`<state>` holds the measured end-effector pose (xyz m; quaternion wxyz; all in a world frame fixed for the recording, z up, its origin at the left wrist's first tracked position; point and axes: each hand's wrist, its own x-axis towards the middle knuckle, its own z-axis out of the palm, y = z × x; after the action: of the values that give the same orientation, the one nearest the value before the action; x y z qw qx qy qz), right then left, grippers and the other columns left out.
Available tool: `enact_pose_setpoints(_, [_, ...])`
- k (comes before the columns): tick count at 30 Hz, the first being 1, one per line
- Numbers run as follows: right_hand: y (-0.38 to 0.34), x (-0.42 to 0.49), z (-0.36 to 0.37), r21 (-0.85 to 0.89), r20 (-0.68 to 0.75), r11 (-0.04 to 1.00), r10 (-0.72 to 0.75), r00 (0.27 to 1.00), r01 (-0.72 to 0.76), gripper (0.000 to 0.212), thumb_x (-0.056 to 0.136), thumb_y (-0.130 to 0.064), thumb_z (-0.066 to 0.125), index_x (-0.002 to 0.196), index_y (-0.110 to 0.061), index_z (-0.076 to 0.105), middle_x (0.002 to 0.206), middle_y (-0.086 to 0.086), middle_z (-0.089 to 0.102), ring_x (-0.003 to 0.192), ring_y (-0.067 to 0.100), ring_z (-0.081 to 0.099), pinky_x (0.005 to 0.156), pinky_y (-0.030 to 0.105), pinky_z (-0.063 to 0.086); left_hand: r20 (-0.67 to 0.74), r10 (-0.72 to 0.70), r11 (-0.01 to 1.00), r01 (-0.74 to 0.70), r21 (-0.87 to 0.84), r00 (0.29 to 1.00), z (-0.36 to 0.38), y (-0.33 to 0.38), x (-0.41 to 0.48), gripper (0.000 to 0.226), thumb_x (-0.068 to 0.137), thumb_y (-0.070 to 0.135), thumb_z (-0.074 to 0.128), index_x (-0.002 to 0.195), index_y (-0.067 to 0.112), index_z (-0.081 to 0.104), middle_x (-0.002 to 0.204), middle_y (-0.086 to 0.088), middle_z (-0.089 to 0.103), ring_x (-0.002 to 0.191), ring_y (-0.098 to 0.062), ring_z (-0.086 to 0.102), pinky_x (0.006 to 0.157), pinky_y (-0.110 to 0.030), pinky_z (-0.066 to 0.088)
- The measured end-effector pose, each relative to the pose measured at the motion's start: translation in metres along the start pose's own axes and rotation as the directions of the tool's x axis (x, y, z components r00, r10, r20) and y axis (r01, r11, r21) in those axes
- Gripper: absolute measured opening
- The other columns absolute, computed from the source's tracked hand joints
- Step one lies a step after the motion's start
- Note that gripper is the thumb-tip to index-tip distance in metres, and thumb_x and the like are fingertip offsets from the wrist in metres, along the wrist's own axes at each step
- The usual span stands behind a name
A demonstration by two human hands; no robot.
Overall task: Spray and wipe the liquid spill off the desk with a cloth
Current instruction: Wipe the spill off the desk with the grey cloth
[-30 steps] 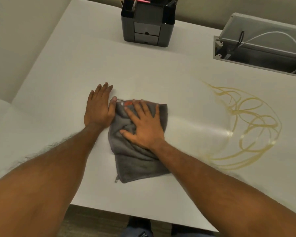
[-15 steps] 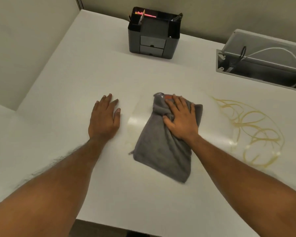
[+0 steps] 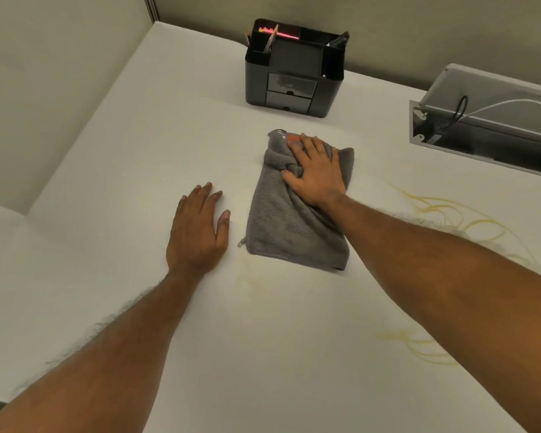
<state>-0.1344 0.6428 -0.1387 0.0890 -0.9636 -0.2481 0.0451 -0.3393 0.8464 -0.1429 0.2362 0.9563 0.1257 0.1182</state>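
A grey cloth (image 3: 288, 226) lies flat on the white desk (image 3: 138, 151), near its middle. My right hand (image 3: 317, 171) presses down on the cloth's far end, fingers spread and bunching the fabric a little. My left hand (image 3: 199, 229) rests palm down on the bare desk, just left of the cloth and not touching it. Thin yellow loops of the liquid spill (image 3: 450, 214) streak the desk to the right, partly hidden behind my right forearm. A further yellow patch (image 3: 419, 345) shows below the forearm. No spray bottle is in view.
A black desk organiser (image 3: 294, 85) with small drawers and pens stands at the back centre. At the back right an open grey cable tray (image 3: 487, 132) holds a white and a black cable. Partition walls bound the desk on the left and behind.
My right hand slid the cloth from beside my left hand out to the right, then back left and farther away. My left hand stayed flat on the desk. The view tilted.
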Motion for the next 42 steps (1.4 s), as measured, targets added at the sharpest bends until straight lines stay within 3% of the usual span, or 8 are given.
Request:
enact_pose_setpoints(7, [-0.044,0.0,0.006,-0.017,0.04,0.986,-0.163,0.986,0.164,0.075,0.088,-0.066,0.032,0.155,-0.033,0.022,0.166,0.0,0.014,0.153,0.022,0.007,0.122,0.053,0.004,-0.008,-0.026,0.997,0.025,-0.074,1.0,-0.002,0.003,-0.001,0.057,0.1,0.042,0.038,0.149,0.013,0.04,0.156,-0.007,0.042,0.147,-0.022,0.034,0.125,-0.04,0.02])
enact_pose_setpoints(15, [-0.093,-0.063,0.012,0.028,0.059,0.913,-0.407,0.912,0.406,0.072,0.089,-0.06,0.043,0.154,-0.031,0.029,0.164,0.002,0.022,0.151,0.023,0.014,0.121,0.054,0.01,-0.015,-0.032,0.965,0.027,-0.262,0.999,-0.009,0.005,-0.004,0.062,0.097,0.046,0.04,0.151,0.016,0.033,0.161,-0.004,0.033,0.151,-0.019,0.026,0.123,-0.037,0.024])
enact_pose_setpoints(22, [-0.077,-0.161,0.024,0.006,0.069,0.865,-0.502,0.862,0.503,0.073,0.088,-0.064,0.04,0.153,-0.035,0.026,0.165,-0.001,0.017,0.153,0.023,0.008,0.12,0.058,0.003,0.018,-0.011,0.974,0.015,-0.225,1.0,-0.009,0.003,-0.008,0.065,0.097,0.051,0.034,0.152,0.016,0.034,0.161,-0.005,0.033,0.152,-0.019,0.023,0.122,-0.035,0.022])
enact_pose_setpoints(25, [-0.038,-0.195,0.022,0.005,0.052,0.892,-0.452,0.89,0.453,0.072,0.088,-0.059,0.043,0.154,-0.038,0.024,0.165,-0.004,0.017,0.153,0.02,0.008,0.121,0.056,0.004,0.007,0.024,0.981,-0.022,-0.193,1.0,-0.008,0.003,-0.009,0.063,0.099,0.047,0.034,0.15,0.012,0.037,0.16,-0.006,0.035,0.152,-0.02,0.024,0.123,-0.044,0.024])
enact_pose_setpoints(28, [0.012,-0.206,0.01,0.004,0.04,0.957,-0.29,0.956,0.29,0.073,0.086,-0.057,0.045,0.154,-0.039,0.024,0.165,-0.007,0.015,0.153,0.015,0.006,0.12,0.057,0.007,0.001,0.021,0.981,-0.021,-0.192,1.0,-0.008,0.004,-0.009,0.061,0.099,0.044,0.034,0.149,0.01,0.04,0.159,-0.007,0.038,0.151,-0.02,0.025,0.122,-0.048,0.025])
enact_pose_setpoints(31, [0.041,-0.194,-0.001,0.002,0.066,0.99,-0.142,0.988,0.142,0.074,0.089,-0.06,0.038,0.156,-0.041,0.013,0.166,-0.01,0.007,0.153,0.012,0.001,0.12,0.058,0.005,0.011,0.033,0.988,-0.031,-0.153,0.999,-0.007,0.005,-0.008,0.06,0.099,0.043,0.033,0.148,0.01,0.042,0.158,-0.008,0.039,0.151,-0.021,0.027,0.123,-0.047,0.022])
enact_pose_setpoints(35, [0.049,-0.159,-0.004,-0.014,0.048,0.999,-0.049,0.998,0.05,0.069,0.093,-0.063,0.03,0.155,-0.041,0.01,0.166,-0.007,0.007,0.153,0.015,0.001,0.121,0.059,0.005,0.05,0.044,0.998,-0.041,-0.056,0.998,-0.005,0.007,-0.007,0.06,0.099,0.044,0.031,0.148,0.011,0.042,0.158,-0.008,0.04,0.15,-0.023,0.029,0.125,-0.041,0.016])
enact_pose_setpoints(42, [0.022,-0.087,-0.002,0.004,0.011,0.999,0.047,0.999,-0.047,0.069,0.093,-0.067,0.022,0.156,-0.038,0.012,0.166,-0.003,0.008,0.153,0.022,0.005,0.12,0.061,0.001,0.062,0.041,0.999,-0.04,-0.01,0.997,-0.006,0.011,-0.007,0.065,0.098,0.053,0.026,0.149,0.015,0.04,0.158,-0.007,0.039,0.15,-0.023,0.031,0.125,-0.042,0.018])
